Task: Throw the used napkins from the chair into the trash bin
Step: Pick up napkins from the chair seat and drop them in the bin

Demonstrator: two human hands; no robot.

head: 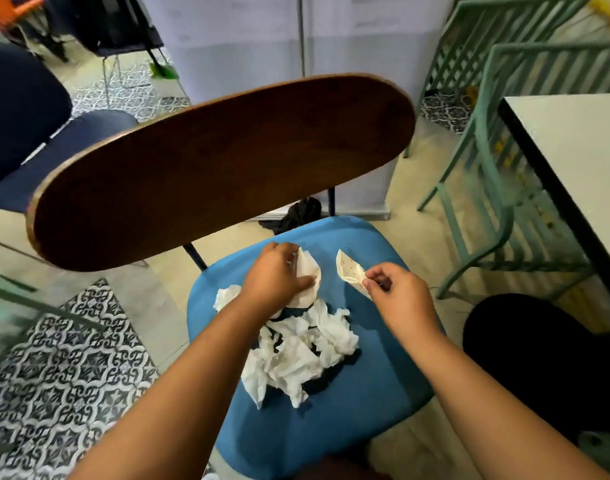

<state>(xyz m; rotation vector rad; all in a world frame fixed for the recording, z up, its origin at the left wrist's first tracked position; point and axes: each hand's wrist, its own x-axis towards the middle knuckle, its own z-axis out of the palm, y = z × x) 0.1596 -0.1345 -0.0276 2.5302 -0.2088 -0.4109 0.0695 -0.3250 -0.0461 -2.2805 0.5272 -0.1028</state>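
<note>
Here the left hand (274,277) curls its fingers around a folded white napkin (308,275) on the padded blue seat of the chair (348,403), below its curved wooden backrest. The right hand (398,292) pinches a cream dotted napkin (348,271) just above the seat. Crumpled white napkins (303,355) lie heaped between the forearms.

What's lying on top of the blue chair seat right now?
On the blue seat: a crumpled white napkin pile, a folded napkin gripped by the left hand, a dotted napkin pinched by the right hand. Anything beneath stays hidden.
</note>
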